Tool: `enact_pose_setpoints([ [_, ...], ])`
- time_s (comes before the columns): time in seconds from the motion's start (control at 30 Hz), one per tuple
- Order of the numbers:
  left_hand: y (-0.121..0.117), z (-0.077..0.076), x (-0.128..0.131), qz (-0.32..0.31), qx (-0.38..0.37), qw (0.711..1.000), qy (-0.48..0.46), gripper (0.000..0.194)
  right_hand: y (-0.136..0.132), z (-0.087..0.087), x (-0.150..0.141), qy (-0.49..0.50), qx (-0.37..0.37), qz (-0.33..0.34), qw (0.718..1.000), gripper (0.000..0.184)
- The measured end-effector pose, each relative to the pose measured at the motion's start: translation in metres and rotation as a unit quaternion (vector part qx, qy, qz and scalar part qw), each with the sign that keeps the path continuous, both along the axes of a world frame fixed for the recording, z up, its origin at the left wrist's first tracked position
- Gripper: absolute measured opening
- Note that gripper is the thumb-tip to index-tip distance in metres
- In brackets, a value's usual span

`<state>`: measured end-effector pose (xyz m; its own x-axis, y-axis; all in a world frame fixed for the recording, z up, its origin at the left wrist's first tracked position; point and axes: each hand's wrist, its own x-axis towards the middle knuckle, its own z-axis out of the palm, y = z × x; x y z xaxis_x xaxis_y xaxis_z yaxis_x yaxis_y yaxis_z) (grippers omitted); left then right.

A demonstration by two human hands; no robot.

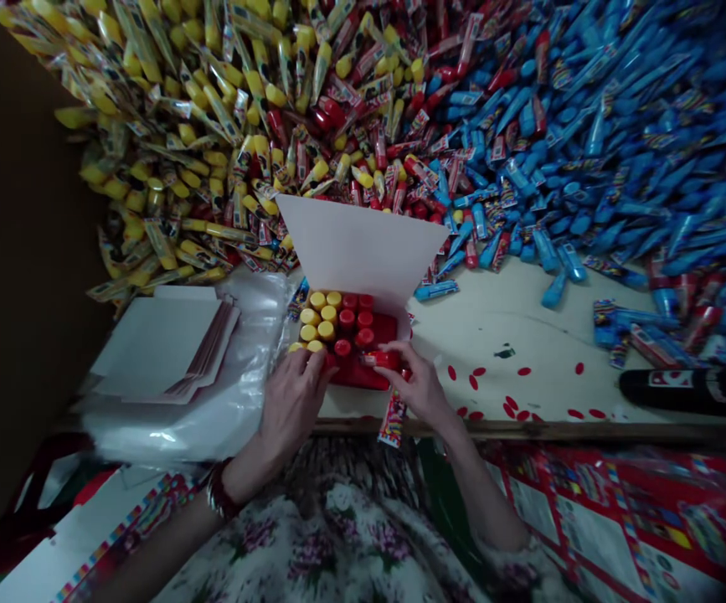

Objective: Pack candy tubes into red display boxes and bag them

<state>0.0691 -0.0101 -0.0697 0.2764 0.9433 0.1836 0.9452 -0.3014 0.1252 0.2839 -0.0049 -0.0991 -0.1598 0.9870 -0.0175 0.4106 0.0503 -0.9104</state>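
Note:
An open box (363,378) with a red inside and a raised white lid (363,251) sits at the table's front. Yellow-capped tubes (328,315) stand upright in its left part, with red-capped tubes (347,319) beside them. My right hand (422,387) pinches a red tube (383,360), lying sideways over the box's right front corner. Its printed wrapper end (393,416) hangs past the table edge, below my fingers. At the box's front left corner, my left hand (298,389) has its fingers closed; a bit of red shows by the fingertips, but what they hold is hidden.
Wrapped yellow (149,176), red (331,110) and blue tubes (589,159) are heaped along the back. Left of the box, flat white cartons (155,343) lie on clear plastic (249,368). Small red ovals (524,371) and a black bottle-shaped object (682,392) lie at right.

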Motion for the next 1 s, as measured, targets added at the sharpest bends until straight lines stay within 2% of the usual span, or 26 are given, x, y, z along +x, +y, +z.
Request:
enact_pose_setpoints([
  [0.1,-0.002,0.002,0.0,0.017,-0.01,1.0,0.002,0.023,0.006,0.008,0.003,-0.162,0.043,0.064,0.984,0.022],
  [0.2,0.003,0.002,0.001,0.028,-0.021,0.999,-0.018,0.023,0.01,0.022,0.005,-0.268,0.058,0.121,0.954,0.024],
  [0.43,0.013,-0.002,0.003,0.034,-0.022,0.997,-0.064,0.022,0.022,0.042,-0.005,-0.381,0.056,0.187,0.904,0.022],
  [0.57,0.008,-0.006,0.001,0.026,-0.003,0.996,-0.09,0.022,0.024,0.044,-0.018,-0.432,0.06,0.224,0.872,0.037],
  [0.67,0.005,-0.004,0.001,0.037,0.0,0.995,-0.097,0.021,0.031,0.044,-0.025,-0.44,0.047,0.233,0.866,0.045],
  [0.77,0.006,0.0,0.002,0.047,-0.03,0.995,-0.079,0.019,0.04,0.043,-0.028,-0.433,0.039,0.243,0.867,0.047],
  [0.87,0.01,0.001,0.006,0.041,-0.05,0.997,-0.052,0.018,0.042,0.04,-0.025,-0.417,0.035,0.236,0.877,0.042],
  [1.0,0.016,0.001,0.013,0.048,-0.042,0.997,-0.033,0.018,0.037,0.036,-0.021,-0.406,0.045,0.199,0.891,0.032],
])
